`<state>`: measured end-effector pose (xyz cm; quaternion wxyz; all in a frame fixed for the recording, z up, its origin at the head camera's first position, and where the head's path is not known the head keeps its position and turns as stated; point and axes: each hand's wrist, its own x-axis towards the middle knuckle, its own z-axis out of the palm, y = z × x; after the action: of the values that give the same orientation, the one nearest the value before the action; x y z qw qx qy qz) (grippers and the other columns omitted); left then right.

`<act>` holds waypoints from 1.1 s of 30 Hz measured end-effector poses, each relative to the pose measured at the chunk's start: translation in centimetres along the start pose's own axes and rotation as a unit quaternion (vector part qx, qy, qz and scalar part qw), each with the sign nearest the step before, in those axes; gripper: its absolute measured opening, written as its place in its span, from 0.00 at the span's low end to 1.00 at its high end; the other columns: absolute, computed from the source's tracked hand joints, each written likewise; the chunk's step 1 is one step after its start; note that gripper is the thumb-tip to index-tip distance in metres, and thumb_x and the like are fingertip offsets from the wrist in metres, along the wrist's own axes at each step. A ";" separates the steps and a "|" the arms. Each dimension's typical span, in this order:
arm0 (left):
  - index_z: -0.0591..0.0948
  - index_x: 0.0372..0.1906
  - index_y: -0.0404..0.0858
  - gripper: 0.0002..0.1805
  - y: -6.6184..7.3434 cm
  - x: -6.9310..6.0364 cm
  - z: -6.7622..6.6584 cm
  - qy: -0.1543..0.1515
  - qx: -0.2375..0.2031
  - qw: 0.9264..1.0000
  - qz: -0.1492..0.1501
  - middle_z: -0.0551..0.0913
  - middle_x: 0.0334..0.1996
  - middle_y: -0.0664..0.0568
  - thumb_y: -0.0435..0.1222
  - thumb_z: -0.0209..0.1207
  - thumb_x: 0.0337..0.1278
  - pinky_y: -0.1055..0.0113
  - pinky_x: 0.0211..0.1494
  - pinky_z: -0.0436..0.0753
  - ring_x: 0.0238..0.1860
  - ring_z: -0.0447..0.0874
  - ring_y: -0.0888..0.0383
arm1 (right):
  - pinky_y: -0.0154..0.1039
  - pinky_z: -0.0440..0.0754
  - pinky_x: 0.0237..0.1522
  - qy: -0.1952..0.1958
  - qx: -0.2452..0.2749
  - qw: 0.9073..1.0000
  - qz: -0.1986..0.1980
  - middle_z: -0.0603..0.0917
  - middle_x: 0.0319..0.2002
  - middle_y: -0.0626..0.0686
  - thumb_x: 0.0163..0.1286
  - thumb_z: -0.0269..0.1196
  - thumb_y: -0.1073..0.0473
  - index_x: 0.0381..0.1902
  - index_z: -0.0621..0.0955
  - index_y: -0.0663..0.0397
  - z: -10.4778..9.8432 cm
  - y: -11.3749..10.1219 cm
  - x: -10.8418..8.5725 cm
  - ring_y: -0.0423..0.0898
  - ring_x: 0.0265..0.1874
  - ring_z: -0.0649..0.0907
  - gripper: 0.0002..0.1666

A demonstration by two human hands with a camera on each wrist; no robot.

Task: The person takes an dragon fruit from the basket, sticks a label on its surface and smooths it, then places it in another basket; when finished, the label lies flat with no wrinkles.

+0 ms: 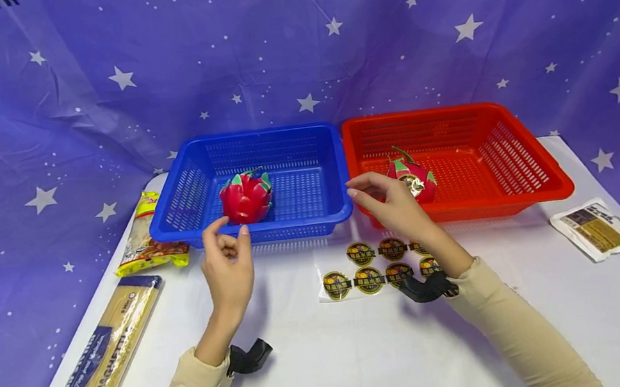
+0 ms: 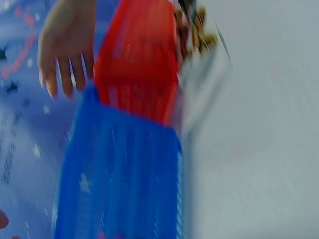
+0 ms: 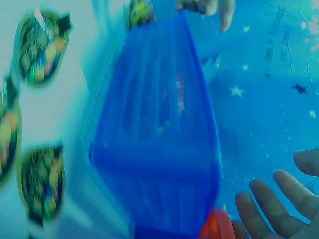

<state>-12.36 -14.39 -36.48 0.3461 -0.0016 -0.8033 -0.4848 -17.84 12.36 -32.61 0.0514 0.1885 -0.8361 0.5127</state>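
Left hand (image 1: pixel 228 269) and right hand (image 1: pixel 395 203) hover — fingers loosely bent.

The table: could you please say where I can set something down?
Bare: the table between the sleeves, below the sticker sheet; the red basket right of its dragon fruit. Crowded: the left edge, with spaghetti and a yellow-trimmed bag.

Head view: set above the near side, facing forward and down, furthest back; blue basket (image 1: pixel 298 188) and red basket (image 1: pixel 492 161) lie across mid-frame. Left wrist view: nearer, turned sideways, blue basket lower centre, red upper centre. Right wrist view: close, also sideways, blue basket at centre, stickers (image 3: pixel 42 181) at left edge. All three share both baskets.
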 end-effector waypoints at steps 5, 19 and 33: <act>0.65 0.58 0.39 0.30 -2.8 0.7 -1.6 0.058 0.046 0.992 -0.104 0.69 0.22 0.50 0.50 0.55 0.56 0.73 0.27 0.64 0.21 0.65 0.62 | 0.39 0.78 0.44 -0.017 0.027 0.999 -0.012 0.83 0.43 0.53 0.65 0.57 0.53 0.45 0.79 0.53 2.6 -0.6 0.4 0.49 0.39 0.81 0.14; 0.49 0.67 0.46 0.48 -6.1 0.1 -1.1 0.054 0.097 0.981 -0.159 0.37 0.67 0.36 0.59 0.59 0.45 0.42 0.64 0.59 0.70 0.41 0.42 | 0.40 0.78 0.44 -0.063 0.035 0.997 -0.003 0.82 0.44 0.48 0.65 0.56 0.50 0.47 0.78 0.48 8.1 -2.3 3.5 0.43 0.42 0.80 0.15; 0.47 0.69 0.47 0.50 -6.1 -0.1 -0.1 0.065 0.071 0.982 -0.160 0.41 0.68 0.39 0.59 0.59 0.45 0.40 0.55 0.67 0.62 0.59 0.34 | 0.46 0.73 0.55 -0.131 -0.032 0.976 0.169 0.72 0.58 0.58 0.64 0.54 0.42 0.63 0.63 0.54 11.9 -1.8 10.0 0.52 0.56 0.74 0.35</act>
<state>-14.28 -17.66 -41.28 0.3145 0.1829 -0.8015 -0.4745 -25.17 -1.43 -33.86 -0.1395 0.1085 -0.8713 0.4579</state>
